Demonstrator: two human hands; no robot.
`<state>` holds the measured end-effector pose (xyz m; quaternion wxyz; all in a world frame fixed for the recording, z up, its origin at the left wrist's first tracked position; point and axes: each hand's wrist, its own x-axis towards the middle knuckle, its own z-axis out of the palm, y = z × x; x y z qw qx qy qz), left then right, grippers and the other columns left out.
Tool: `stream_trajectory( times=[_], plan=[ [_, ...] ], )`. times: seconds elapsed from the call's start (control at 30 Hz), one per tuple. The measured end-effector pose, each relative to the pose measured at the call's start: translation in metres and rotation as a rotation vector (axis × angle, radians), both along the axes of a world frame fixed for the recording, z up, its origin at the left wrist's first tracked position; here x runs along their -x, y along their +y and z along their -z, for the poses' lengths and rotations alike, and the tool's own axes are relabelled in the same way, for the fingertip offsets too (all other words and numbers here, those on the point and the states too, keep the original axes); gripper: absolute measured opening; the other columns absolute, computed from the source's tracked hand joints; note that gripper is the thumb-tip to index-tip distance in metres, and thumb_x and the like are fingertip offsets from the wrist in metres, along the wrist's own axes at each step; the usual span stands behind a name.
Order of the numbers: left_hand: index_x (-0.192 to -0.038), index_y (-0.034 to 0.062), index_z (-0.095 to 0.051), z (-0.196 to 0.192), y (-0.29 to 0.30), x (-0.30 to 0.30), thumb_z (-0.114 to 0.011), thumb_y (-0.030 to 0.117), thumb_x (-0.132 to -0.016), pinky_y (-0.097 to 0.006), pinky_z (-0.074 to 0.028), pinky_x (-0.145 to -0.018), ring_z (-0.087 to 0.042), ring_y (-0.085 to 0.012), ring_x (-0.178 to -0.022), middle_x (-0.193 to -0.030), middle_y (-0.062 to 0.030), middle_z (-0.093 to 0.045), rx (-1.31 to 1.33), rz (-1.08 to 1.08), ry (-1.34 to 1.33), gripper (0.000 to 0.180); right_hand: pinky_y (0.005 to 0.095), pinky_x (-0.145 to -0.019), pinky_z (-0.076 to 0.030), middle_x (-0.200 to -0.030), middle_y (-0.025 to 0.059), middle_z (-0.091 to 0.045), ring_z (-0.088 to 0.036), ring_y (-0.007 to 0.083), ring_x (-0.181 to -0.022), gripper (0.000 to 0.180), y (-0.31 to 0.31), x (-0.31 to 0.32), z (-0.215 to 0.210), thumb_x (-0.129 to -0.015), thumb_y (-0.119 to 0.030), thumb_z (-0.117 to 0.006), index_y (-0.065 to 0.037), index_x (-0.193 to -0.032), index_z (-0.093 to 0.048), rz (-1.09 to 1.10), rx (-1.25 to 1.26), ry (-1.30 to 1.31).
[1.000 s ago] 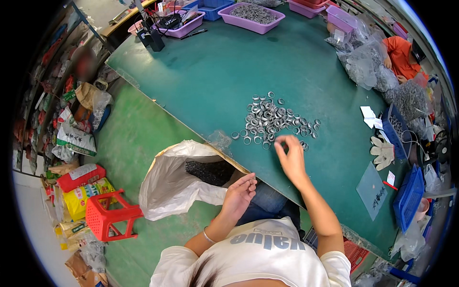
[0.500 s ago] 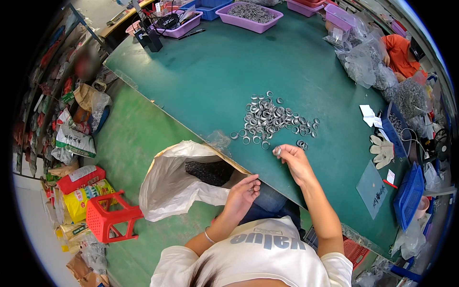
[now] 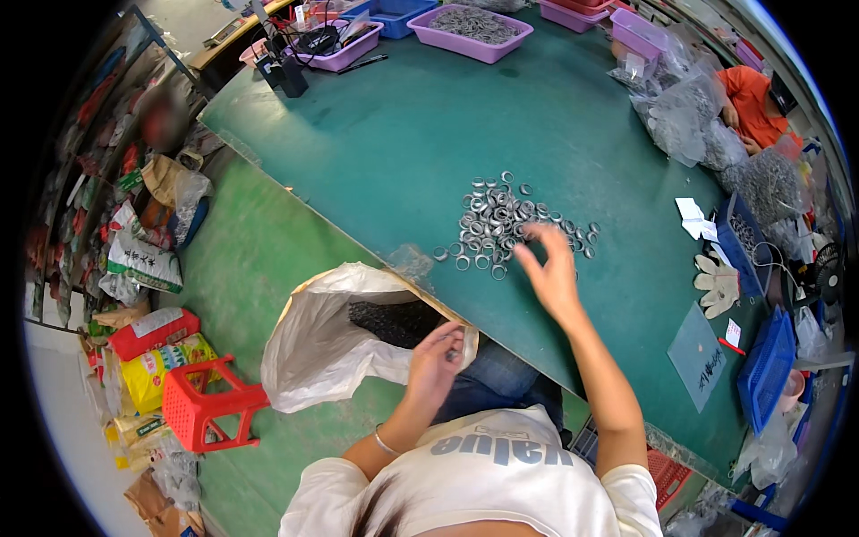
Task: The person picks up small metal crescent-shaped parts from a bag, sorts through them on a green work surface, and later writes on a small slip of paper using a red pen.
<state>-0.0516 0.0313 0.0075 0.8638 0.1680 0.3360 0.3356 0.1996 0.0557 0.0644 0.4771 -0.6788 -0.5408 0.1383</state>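
Note:
A loose pile of grey metal rings (image 3: 494,215) lies on the green tabletop (image 3: 385,152). Over its near right edge reaches my right hand (image 3: 553,277), thumb and fingers apart, with no ring visible between them. My left hand (image 3: 433,362) is closed at the table's edge, beside the mouth of a large white sack (image 3: 309,336). Something small and grey shows among its fingers, too little to name. Inside the open sack lies a mass of dark small pieces (image 3: 392,320).
Right of me are a work glove (image 3: 717,285), a blue basket (image 3: 765,367) and bulging clear bags (image 3: 676,125). A lilac tray of metal parts (image 3: 470,34) stands at the far edge. A person in orange (image 3: 756,98) sits far right. A red stool (image 3: 210,403) stands left.
My right hand has moved away from me to the pile and opened; the ring it held no longer shows there. My left hand has shifted slightly left, toward the sack's mouth.

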Motion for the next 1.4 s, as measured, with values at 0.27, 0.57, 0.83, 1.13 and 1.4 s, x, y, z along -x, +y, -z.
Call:
stream_trajectory(
  times=[0.27,0.57,0.83,1.13,1.4],
  plan=[
    [-0.137,0.0008,-0.04,0.04,0.02,0.048,-0.054,0.005,-0.089,-0.041,-0.04,-0.101,-0.054,-0.016,-0.096,-0.108,-0.0077,-0.058,0.154,-0.461,0.397,0.05,0.0466,-0.094,-0.04,-0.129,0.0201,-0.048,-0.048,0.0378,-0.117,0.04,0.022,-0.022,0.032,-0.08,-0.017,-0.069,-0.004,-0.116,-0.058,0.012,0.042,-0.438],
    [-0.134,0.0024,-0.043,-0.003,-0.004,0.006,-0.052,0.001,-0.088,-0.037,-0.041,-0.1,-0.053,-0.0162,-0.106,-0.118,-0.0085,-0.056,0.046,-0.412,0.419,0.047,0.0399,-0.081,-0.046,-0.109,0.0141,-0.055,-0.055,0.0325,-0.099,0.021,-0.023,-0.01,0.015,-0.077,-0.005,-0.069,0.001,-0.095,-0.059,-0.042,0.112,-0.458],
    [-0.128,-0.0012,-0.048,-0.049,-0.017,-0.016,-0.054,0.01,-0.094,-0.033,-0.047,-0.088,-0.059,-0.0198,-0.102,-0.113,-0.0114,-0.06,-0.052,0.057,-0.029,0.036,0.038,-0.079,-0.046,-0.089,0.0119,-0.062,-0.058,0.0308,-0.088,0.009,-0.066,0.029,-0.013,-0.076,0.0,-0.067,-0.001,-0.083,-0.062,-0.147,0.08,0.072],
    [-0.118,-0.0029,-0.056,-0.029,-0.02,-0.023,-0.053,0.004,-0.092,-0.026,-0.048,-0.076,-0.055,-0.0138,-0.085,-0.099,-0.0085,-0.06,0.103,0.179,-0.175,0.026,0.04,-0.082,-0.042,-0.091,0.0117,-0.063,-0.053,0.0305,-0.091,0.011,-0.032,0.008,-0.018,-0.08,-0.01,-0.068,-0.002,-0.086,-0.067,0.108,0.017,-0.19],
    [-0.121,-0.0043,-0.055,-0.042,-0.023,-0.03,-0.052,0.009,-0.095,-0.029,-0.048,-0.079,-0.056,-0.0156,-0.087,-0.1,-0.0096,-0.06,0.117,0.193,-0.167,0.029,0.04,-0.078,-0.038,-0.093,0.0101,-0.059,-0.051,0.0291,-0.093,0.009,-0.013,0.005,-0.004,-0.079,-0.009,-0.068,-0.002,-0.08,-0.063,0.184,-0.02,-0.434]
  ],
)
